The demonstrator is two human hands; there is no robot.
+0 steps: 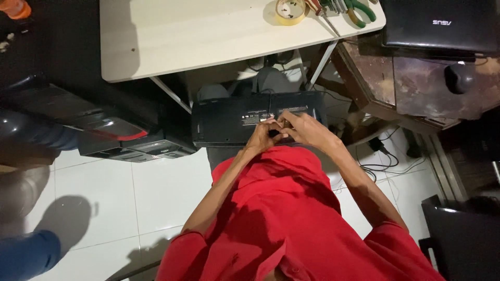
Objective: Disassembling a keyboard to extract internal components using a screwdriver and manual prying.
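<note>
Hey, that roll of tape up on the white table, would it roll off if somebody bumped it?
Probably not: the tape roll lies flat on its side on the white table, so it would likely slide. It looks light and stiff-ringed.

An informal repair corner, probably in a home. A white tiled floor (156,192) runs under a pale worktable (208,36) holding a tape roll (290,10) and green-handled pliers (359,11). A closed black laptop (442,23), a printer (130,138) and loose cables (380,161) sit around.
</note>
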